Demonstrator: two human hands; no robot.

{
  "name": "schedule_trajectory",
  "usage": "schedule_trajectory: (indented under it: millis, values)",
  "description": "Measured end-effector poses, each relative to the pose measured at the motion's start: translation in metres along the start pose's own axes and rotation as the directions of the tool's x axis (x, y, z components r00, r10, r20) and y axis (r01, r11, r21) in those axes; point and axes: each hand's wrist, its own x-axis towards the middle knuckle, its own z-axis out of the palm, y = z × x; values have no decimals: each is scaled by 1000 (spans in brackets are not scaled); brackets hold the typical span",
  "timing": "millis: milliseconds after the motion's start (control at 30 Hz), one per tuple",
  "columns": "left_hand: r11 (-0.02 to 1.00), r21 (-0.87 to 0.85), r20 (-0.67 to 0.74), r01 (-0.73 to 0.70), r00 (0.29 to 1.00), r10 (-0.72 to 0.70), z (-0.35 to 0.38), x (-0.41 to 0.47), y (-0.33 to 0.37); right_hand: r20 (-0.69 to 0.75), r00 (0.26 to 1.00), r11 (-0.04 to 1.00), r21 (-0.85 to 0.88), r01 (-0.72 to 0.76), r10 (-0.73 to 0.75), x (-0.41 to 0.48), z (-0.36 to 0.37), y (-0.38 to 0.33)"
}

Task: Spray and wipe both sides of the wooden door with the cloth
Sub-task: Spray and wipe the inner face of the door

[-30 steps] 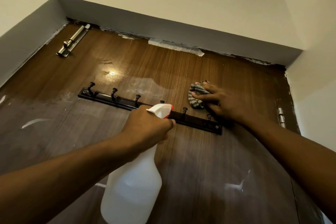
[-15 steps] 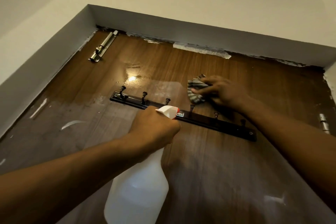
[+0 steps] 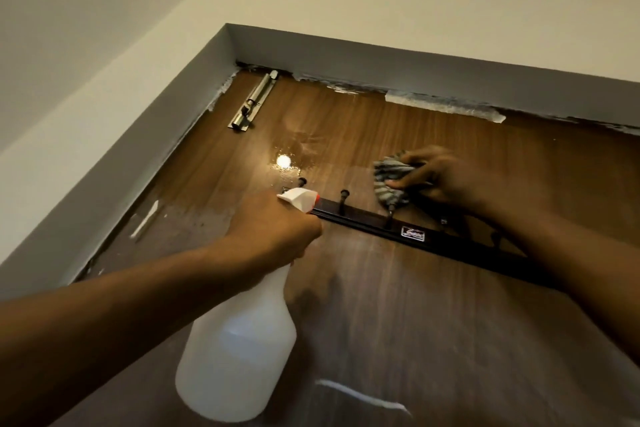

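Note:
The brown wooden door (image 3: 398,305) fills the lower view, seen from below, with a wet glossy patch near its top. My left hand (image 3: 273,232) grips the neck of a white spray bottle (image 3: 239,350), its red-tipped nozzle pointing up and left at the door. My right hand (image 3: 446,177) holds a bunched grey striped cloth (image 3: 389,180) pressed against the door just above the hook rail.
A dark hook rail (image 3: 433,239) with several pegs runs across the door below the cloth. A metal slide bolt (image 3: 254,100) sits at the door's top left. The grey door frame (image 3: 415,76) borders the top and left, with white walls beyond.
The view has swung to the left and up. My right hand with the cloth has slid left along the door above the rail. The left hand keeps its hold on the bottle.

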Motion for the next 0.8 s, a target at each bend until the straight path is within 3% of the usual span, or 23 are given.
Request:
schedule_trajectory:
  millis: [100,200,300,400,533,667,800]
  values:
    - [1000,12,-12,-19,1000,19,-12,6,-6,-61,998,1000,19,-5,6,55,19,-37]
    - [998,38,63,-41,997,38,-25,12,-11,-23,999,999,6,-36,36,72,19,-52]
    - [997,-21,132,-71,989,73,-37,15,-13,67,997,999,29,23,-25,47,7,-42]
    - [996,-37,171,-82,982,87,-42,16,-14,130,991,999,20,-26,24,4,-11,-19]
    - [995,-55,189,-79,978,88,-49,15,-18,81,997,998,-57,-8,13,-31,-16,-2]
    - [995,-69,184,-71,980,83,-60,16,-20,-18,996,996,-5,87,-87,27,9,-39]
    - [995,-30,123,-94,988,97,-70,13,-17,64,993,995,1,97,-97,115,27,-93]
